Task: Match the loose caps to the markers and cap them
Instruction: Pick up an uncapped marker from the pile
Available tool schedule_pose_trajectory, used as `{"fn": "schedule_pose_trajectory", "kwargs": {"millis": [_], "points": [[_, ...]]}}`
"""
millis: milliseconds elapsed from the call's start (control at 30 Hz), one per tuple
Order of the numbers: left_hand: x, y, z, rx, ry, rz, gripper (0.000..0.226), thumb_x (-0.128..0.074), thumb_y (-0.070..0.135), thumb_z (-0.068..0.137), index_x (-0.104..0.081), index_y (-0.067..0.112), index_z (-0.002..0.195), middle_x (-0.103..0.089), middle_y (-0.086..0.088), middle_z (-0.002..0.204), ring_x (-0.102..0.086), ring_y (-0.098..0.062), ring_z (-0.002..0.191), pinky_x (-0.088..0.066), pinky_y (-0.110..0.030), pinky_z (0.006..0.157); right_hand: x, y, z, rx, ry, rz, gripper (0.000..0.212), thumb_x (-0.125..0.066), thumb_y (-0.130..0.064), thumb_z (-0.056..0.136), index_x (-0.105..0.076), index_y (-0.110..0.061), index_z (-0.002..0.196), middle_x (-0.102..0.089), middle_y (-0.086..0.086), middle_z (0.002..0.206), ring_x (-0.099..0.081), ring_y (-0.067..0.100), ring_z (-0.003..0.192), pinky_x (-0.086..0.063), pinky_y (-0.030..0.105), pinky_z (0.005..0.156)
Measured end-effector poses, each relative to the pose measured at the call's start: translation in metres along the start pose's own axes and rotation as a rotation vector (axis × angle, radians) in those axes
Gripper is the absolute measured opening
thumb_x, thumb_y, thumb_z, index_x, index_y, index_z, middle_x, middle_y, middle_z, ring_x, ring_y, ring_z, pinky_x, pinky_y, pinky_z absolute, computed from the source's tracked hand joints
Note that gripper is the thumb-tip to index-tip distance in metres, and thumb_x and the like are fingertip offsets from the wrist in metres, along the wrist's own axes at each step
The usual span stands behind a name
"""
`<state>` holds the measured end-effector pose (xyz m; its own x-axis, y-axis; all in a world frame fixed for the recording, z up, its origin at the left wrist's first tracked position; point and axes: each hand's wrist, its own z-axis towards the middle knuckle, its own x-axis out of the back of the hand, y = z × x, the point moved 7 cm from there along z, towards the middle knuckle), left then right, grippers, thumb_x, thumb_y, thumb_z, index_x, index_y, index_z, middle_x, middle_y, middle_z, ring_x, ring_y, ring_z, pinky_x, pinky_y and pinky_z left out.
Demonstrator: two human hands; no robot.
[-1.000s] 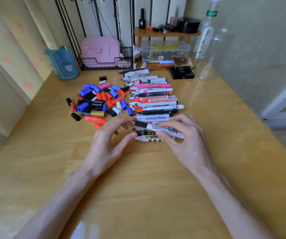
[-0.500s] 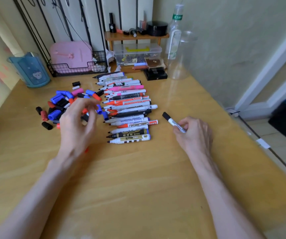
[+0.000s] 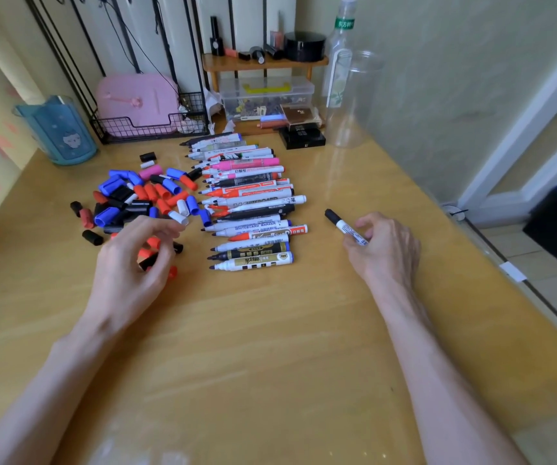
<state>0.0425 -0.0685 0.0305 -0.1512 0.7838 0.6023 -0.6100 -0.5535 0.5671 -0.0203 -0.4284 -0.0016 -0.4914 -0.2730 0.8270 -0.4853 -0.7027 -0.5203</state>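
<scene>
Table (image 3: 270, 330): one, of light wood; all the things below lie on it or hang over it.
Row of markers (image 3: 253, 209): about twenty, uncapped. I cannot count them exactly, because at the far end they overlap. They lie side by side from far to near; each long axis runs left to right, and the tips point left, toward the caps.
Pile of caps (image 3: 136, 196): some dozens, loose, just left of the row. They are blue, red, black and white, too mixed for an exact count.
Left hand (image 3: 129, 273): one, over the near edge of the pile. The fingers are curled and a little apart, with a black cap (image 3: 147, 262) in the hollow under them. I cannot tell if they grip it.
Right hand (image 3: 387, 250): one, to the right of the row and apart from it. Its fingers and thumb are pinched on the back part of a marker.
Capped marker (image 3: 340, 224): one, with a white barrel and a black cap on it. Its long axis is diagonal, and the capped end points away from the person and left, toward the row.
Pink cap (image 3: 151, 171): one only, at the far side of the pile.
</scene>
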Motion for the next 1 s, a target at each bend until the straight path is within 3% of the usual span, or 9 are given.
{"fn": "schedule_pose_trajectory", "kwargs": {"millis": [233, 467, 600, 733, 1000], "points": [[-0.008, -0.005, -0.003, 0.017, -0.040, -0.007, 0.027, -0.058, -0.007, 0.096, -0.073, 0.012, 0.107, -0.072, 0.004, 0.104, -0.064, -0.010, 0.094, -0.048, -0.024, 0.082, 0.000, -0.002, -0.002, -0.027, -0.051, 0.062, 0.025, -0.077, -0.030, 0.084, -0.072, -0.029, 0.109, -0.073, -0.002, 0.106, -0.065, 0.029, 0.103, -0.049, 0.041, 0.093], [-0.013, -0.012, -0.005, 0.031, -0.064, -0.023, 0.029, -0.061, -0.005, 0.095, -0.072, 0.017, 0.109, -0.072, 0.002, 0.103, -0.065, -0.016, 0.093, -0.048, -0.026, 0.082, -0.002, -0.005, -0.003, -0.040, -0.107, 0.121, 0.015, -0.075, -0.027, 0.087, -0.076, -0.028, 0.102, -0.061, -0.014, 0.082, -0.067, 0.024, 0.091, -0.052, 0.037, 0.083], [-0.014, -0.012, -0.006, 0.032, -0.072, -0.024, 0.030, -0.062, -0.005, 0.095, -0.072, 0.020, 0.109, -0.071, 0.005, 0.103, -0.065, -0.013, 0.094, -0.046, -0.018, 0.083, 0.004, -0.002, 0.000, -0.058, -0.068, 0.138, 0.015, -0.076, -0.022, 0.087, -0.077, -0.026, 0.102, -0.066, -0.010, 0.089, -0.066, 0.024, 0.090, -0.051, 0.034, 0.078], [-0.015, -0.012, -0.005, 0.030, -0.080, -0.025, 0.030, -0.061, -0.004, 0.095, -0.072, 0.020, 0.109, -0.071, 0.004, 0.103, -0.066, -0.015, 0.095, -0.049, -0.023, 0.084, 0.010, 0.004, 0.002, -0.075, 0.048, 0.070, 0.019, -0.077, -0.020, 0.083, -0.077, -0.026, 0.101, -0.074, -0.001, 0.102, -0.066, 0.029, 0.098, -0.050, 0.042, 0.091], [-0.015, -0.012, -0.006, 0.036, -0.083, -0.020, 0.031, -0.062, -0.004, 0.095, -0.072, 0.022, 0.109, -0.072, 0.006, 0.105, -0.067, -0.014, 0.097, -0.049, -0.022, 0.086, 0.004, 0.008, 0.005, -0.074, 0.027, 0.034, 0.021, -0.075, -0.034, 0.087, -0.074, -0.030, 0.108, -0.071, -0.001, 0.106, -0.059, 0.027, 0.109, -0.029, 0.036, 0.088]]}}
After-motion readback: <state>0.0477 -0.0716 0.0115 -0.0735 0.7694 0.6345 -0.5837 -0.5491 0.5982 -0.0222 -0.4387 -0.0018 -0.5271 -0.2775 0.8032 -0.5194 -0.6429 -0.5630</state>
